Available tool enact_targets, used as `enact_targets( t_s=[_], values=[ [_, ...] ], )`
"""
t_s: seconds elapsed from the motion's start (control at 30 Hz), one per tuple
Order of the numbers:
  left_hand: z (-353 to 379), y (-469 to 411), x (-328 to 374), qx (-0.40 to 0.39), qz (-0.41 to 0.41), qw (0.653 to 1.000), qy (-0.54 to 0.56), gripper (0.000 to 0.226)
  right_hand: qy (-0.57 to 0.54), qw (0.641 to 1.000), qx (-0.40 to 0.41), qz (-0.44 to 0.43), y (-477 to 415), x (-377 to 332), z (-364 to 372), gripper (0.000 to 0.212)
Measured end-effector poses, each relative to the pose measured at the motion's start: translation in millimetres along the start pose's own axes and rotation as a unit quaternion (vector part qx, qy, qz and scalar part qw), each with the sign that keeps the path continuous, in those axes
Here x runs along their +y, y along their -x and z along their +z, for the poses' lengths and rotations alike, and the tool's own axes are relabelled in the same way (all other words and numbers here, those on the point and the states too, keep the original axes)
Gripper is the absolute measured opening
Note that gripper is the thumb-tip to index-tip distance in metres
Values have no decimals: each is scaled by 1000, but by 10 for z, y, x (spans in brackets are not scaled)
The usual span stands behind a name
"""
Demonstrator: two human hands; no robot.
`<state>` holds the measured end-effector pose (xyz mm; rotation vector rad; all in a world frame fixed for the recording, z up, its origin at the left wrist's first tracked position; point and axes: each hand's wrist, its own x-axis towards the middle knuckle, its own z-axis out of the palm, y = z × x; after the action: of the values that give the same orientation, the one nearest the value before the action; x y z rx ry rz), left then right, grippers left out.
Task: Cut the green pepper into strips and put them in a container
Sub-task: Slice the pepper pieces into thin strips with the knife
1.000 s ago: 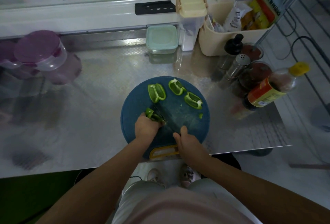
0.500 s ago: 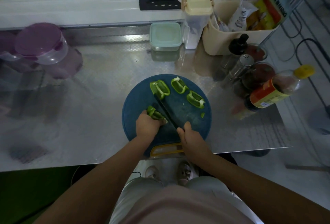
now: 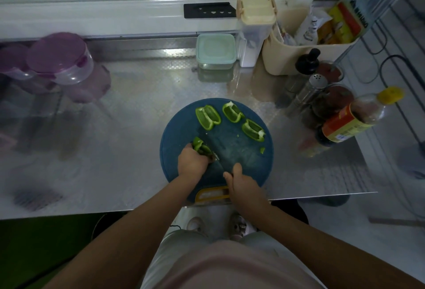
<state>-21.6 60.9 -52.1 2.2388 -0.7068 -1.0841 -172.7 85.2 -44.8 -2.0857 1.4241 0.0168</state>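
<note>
A round dark-blue cutting board (image 3: 250, 162) with a yellow handle lies at the counter's front edge. Three green pepper pieces lie on its far half: one at the left (image 3: 208, 117), one in the middle (image 3: 232, 112), one at the right (image 3: 253, 130). A small green scrap (image 3: 262, 150) sits near the right rim. My left hand (image 3: 193, 163) holds down a fourth pepper piece (image 3: 200, 147) on the board's left side. My right hand (image 3: 242, 184) grips the knife (image 3: 217, 158), whose dark blade runs up and left beside that piece. A lidded pale-green container (image 3: 216, 51) stands at the back.
Purple-lidded clear tubs (image 3: 59, 58) stand at the back left. A tall cream-lidded canister (image 3: 254, 28) and a beige bin of packets (image 3: 305, 44) stand at the back right. Bottles, a shaker (image 3: 308, 92) and an oil bottle (image 3: 354, 120) crowd the right edge.
The knife blade has shifted slightly against the held pepper piece, and my right hand has moved a little with it. The loose pepper pieces lie as before.
</note>
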Motion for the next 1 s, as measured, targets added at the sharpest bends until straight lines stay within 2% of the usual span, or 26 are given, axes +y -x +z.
enact_targets(
  t_s=[0.17, 0.3, 0.4, 0.63, 0.73, 1.0],
  values=[
    [11, -21, -13, 0, -1, 1000, -7, 38, -12, 1000, -3, 1, -43, -6, 37, 46],
    [13, -23, -14, -1, 5, 1000, -20, 35, 23, 999, -6, 21, -68, -77, 102, 49],
    [18, -23, -21, 2, 7, 1000, -24, 33, 33, 999, 18, 18, -139, -138, 160, 50],
    [-1, 7, -1, 2, 4, 1000, -2, 37, -171, 983, 37, 54, -189, -158, 49, 25],
    [-11, 24, -9, 5, 10, 1000, 7, 37, -192, 980, 14, 47, -109, -115, 6, 19],
    [-30, 30, -2, -4, 2, 1000, 3, 36, -198, 980, 18, 11, -23, -127, -8, 18]
  ],
)
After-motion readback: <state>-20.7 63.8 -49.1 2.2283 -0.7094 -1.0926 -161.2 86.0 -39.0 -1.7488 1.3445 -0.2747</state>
